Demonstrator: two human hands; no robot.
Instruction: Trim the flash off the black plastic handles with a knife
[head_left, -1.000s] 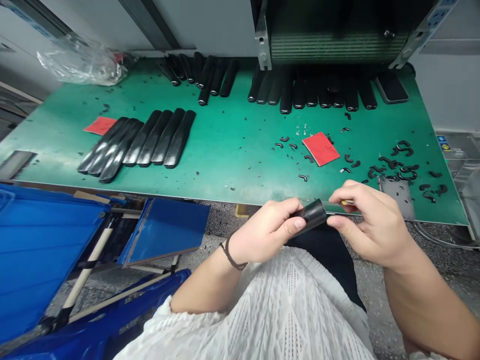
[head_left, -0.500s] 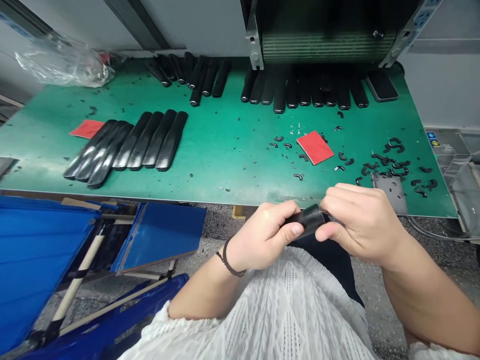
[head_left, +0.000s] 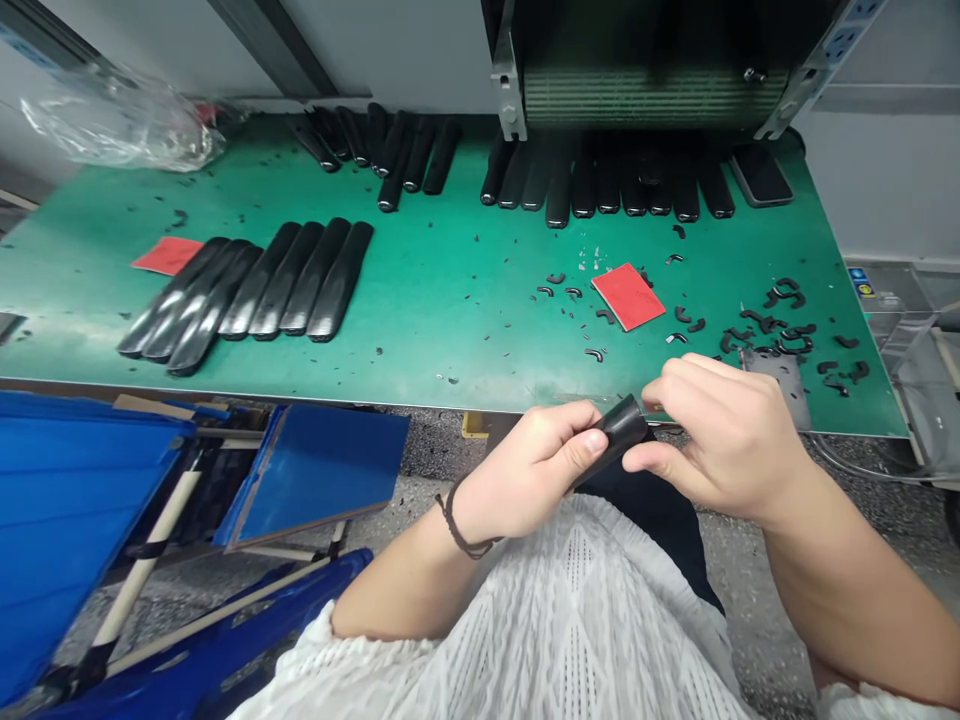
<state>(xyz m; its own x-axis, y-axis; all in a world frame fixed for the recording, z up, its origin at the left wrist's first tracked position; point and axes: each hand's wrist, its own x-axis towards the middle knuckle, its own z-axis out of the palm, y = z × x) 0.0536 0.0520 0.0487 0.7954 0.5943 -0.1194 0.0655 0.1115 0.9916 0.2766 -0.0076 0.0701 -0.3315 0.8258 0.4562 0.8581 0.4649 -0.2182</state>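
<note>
**Bracing a black handle [head_left: 626,430] between us and the table [head_left: 450,270]**

We have the left hand [head_left: 529,465] wrapped firmly round the handle, thumb pressed along its upper side, leaving the far end bare. The handle sits just off the table's near edge, slanting up toward our right hand [head_left: 724,435]. That hand is partly curled beside the bare end, its thumb well apart from its fingertips; something thin shows between them, but we cannot tell what it is or whether it is gripped.

By its look, the handle should be light and fairly stiff, more likely to turn in the palm than to bend or break. Its glossy surface could slip, so we would do best to hold it round the body, close behind the end, with the thumb on top as a brace and the rim left free.

On the table lie a row of similar handles [head_left: 289,285], a red square [head_left: 628,297] and small curved scraps [head_left: 784,292].
</note>
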